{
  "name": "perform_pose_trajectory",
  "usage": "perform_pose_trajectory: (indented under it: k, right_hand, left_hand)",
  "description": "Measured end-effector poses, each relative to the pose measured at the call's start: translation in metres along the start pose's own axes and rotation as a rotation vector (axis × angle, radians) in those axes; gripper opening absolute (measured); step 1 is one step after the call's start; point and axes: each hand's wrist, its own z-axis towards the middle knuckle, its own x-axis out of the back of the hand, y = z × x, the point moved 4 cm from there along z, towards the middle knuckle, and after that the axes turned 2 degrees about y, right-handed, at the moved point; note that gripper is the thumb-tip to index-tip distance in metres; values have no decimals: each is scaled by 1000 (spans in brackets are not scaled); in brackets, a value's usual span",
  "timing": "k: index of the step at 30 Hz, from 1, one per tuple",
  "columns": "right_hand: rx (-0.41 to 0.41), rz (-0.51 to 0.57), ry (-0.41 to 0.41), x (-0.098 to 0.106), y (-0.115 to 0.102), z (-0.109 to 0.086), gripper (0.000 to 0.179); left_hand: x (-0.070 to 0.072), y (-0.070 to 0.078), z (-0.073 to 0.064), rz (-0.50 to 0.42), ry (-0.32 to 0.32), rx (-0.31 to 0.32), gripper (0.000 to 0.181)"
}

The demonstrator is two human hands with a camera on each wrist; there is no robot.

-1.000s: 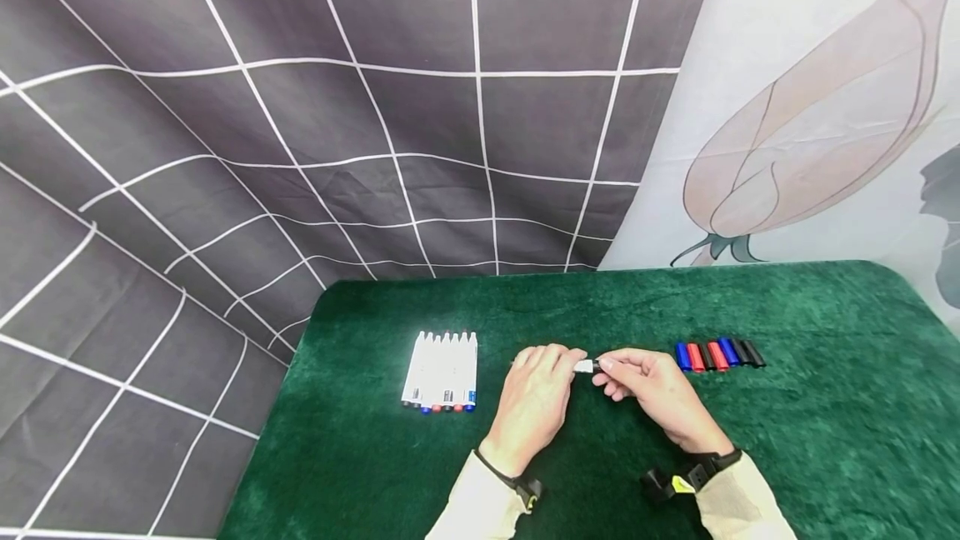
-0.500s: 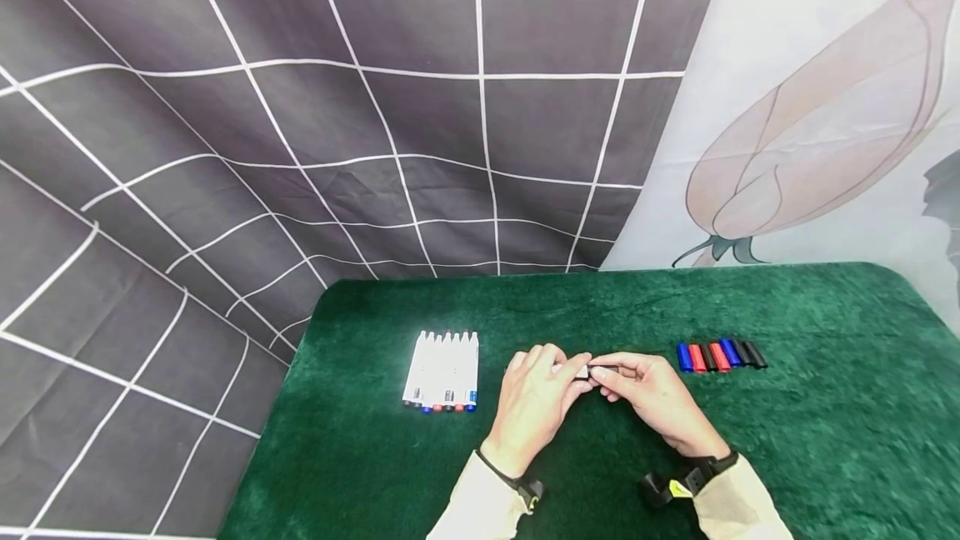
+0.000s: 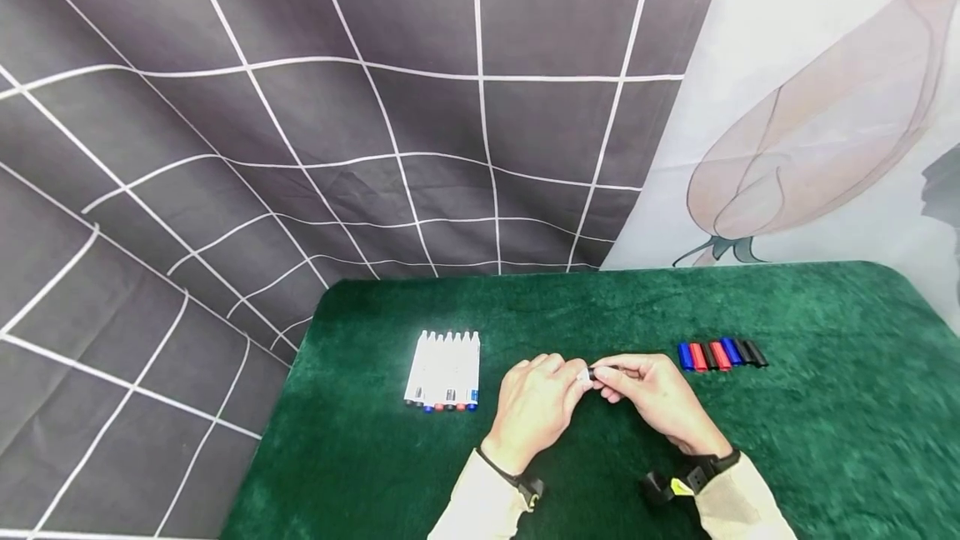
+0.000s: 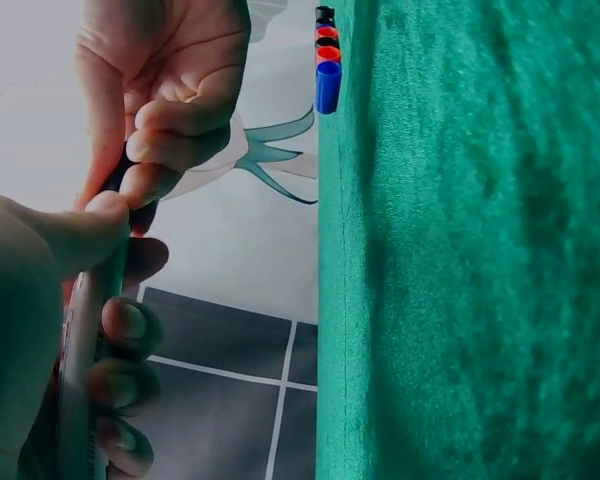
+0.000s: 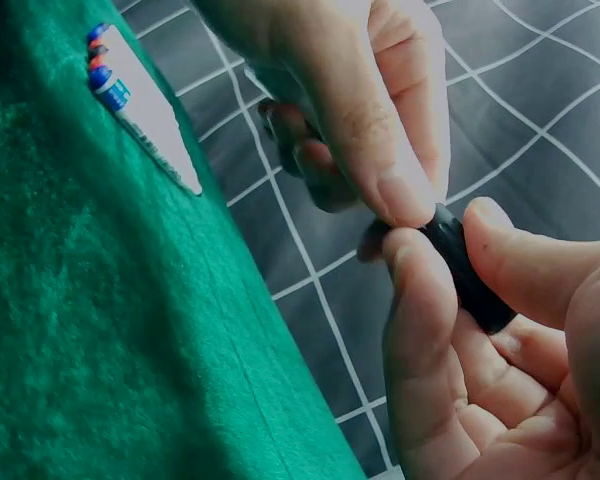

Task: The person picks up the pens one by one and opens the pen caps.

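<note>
My left hand (image 3: pixel 528 407) grips a whiteboard marker, whose white barrel (image 4: pixel 80 360) runs along the palm under the curled fingers in the left wrist view. At the marker's right end, my right hand (image 3: pixel 656 398) pinches a black marker cap (image 5: pixel 468 270) between thumb and fingers. The two hands' fingertips meet around the join of cap and barrel. Fingers hide that join, so how far the cap sits on the barrel cannot be told. Both hands are held above the green-covered table.
Left of the hands lies a row of several white markers (image 3: pixel 444 369), side by side, with coloured ends towards me. Several loose blue, red and black caps (image 3: pixel 720 354) lie in a row at the right. The green cloth (image 3: pixel 360 457) covers the table up to a grey gridded curtain (image 3: pixel 420 115).
The hands have drawn closer together at the marker, and less of the white barrel shows between them. The black cap remains in the right hand's pinch. The rows of markers and caps lie unchanged.
</note>
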Motion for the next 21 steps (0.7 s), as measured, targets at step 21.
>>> perform_pose_trajectory:
  k: [21]
  right_hand:
    - [132, -68, -19, -4, -6, 0, 16]
  left_hand:
    - [3, -10, -2, -93, -45, 13, 28]
